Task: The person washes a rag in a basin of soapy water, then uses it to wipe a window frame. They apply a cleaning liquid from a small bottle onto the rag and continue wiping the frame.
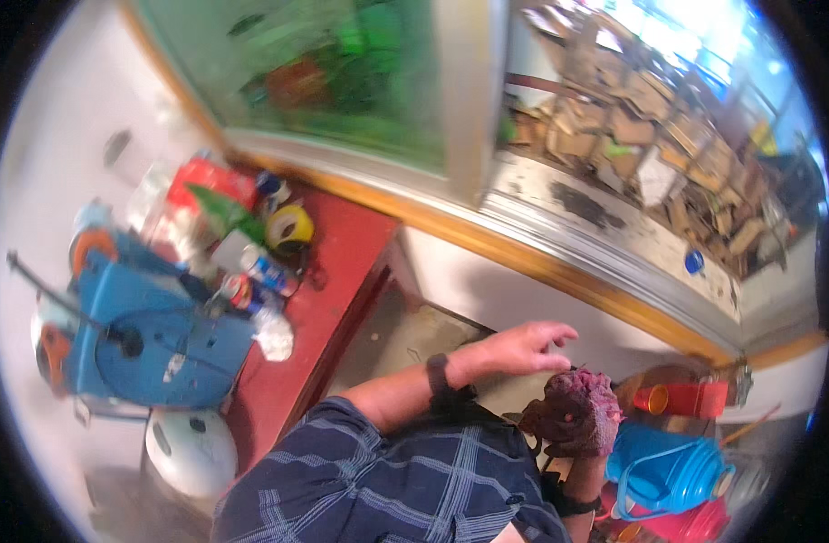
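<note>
My left hand (530,348) reaches to the right, its fingers apart and slightly bent, with nothing in them. A black band circles that wrist. Just below its fingertips is a lumpy, rough-textured bundle (573,414), dark brown on the left and pink on the right. My right hand (594,451) is at the bundle, apparently closed round it. The bundle hides most of its fingers, and its exact kind is unclear. A small gap separates my left hand from the bundle.
Right of my right hand stand a blue thermos jug (672,471), a pink container (686,522) and a red container (690,398). A red table (337,244) holds cans, tape and bags. Nearby are a blue machine (152,335), a white helmet (192,452) and a windowsill (604,226).
</note>
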`<action>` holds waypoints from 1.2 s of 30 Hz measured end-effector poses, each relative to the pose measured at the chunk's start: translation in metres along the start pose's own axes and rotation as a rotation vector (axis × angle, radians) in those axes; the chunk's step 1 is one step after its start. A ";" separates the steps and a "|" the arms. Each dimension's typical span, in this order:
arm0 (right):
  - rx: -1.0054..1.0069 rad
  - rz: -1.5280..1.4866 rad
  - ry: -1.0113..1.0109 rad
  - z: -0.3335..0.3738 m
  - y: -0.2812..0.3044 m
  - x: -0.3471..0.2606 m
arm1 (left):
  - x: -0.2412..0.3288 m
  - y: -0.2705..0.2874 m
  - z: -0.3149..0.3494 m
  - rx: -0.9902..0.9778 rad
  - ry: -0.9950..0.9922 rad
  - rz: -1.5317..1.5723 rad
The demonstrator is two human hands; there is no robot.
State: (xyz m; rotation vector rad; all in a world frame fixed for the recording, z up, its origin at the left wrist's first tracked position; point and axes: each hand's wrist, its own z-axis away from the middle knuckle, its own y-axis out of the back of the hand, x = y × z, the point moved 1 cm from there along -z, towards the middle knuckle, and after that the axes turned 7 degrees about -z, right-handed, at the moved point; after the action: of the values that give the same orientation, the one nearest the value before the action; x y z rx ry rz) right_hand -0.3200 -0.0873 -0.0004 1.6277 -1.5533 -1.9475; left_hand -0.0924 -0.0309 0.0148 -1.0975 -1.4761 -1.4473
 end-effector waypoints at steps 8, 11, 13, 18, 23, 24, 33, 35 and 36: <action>-0.133 -0.013 0.123 -0.032 -0.035 -0.019 | -0.101 0.138 0.092 0.976 0.261 0.090; -0.312 0.173 0.001 -0.048 -0.037 -0.028 | -0.123 0.206 0.094 1.333 0.185 -0.029; -0.260 0.293 0.023 -0.052 -0.049 -0.025 | -0.115 0.254 0.099 1.483 0.245 0.180; 0.120 0.246 0.135 -0.092 -0.047 -0.098 | -0.216 0.414 0.149 2.059 0.173 -0.076; -0.214 0.701 -0.075 -0.137 -0.068 -0.057 | -0.204 0.467 0.136 2.040 0.692 -0.161; -0.268 0.714 -0.115 -0.141 -0.075 -0.044 | -0.209 0.474 0.144 2.034 0.763 -0.181; -0.279 0.590 -0.018 -0.169 -0.132 0.067 | -0.251 0.509 0.185 2.049 1.070 -0.386; -0.148 0.644 0.153 -0.192 -0.120 0.021 | -0.256 0.516 0.183 2.043 1.079 -0.373; -0.131 0.636 0.187 -0.200 -0.117 0.010 | -0.257 0.520 0.172 2.026 1.071 -0.361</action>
State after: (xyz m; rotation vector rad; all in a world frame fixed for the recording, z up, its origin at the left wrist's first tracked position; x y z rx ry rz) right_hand -0.1104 -0.1599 -0.0693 1.0464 -1.5729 -1.4736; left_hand 0.4893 0.1152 -0.0676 1.0465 -1.3193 -0.0020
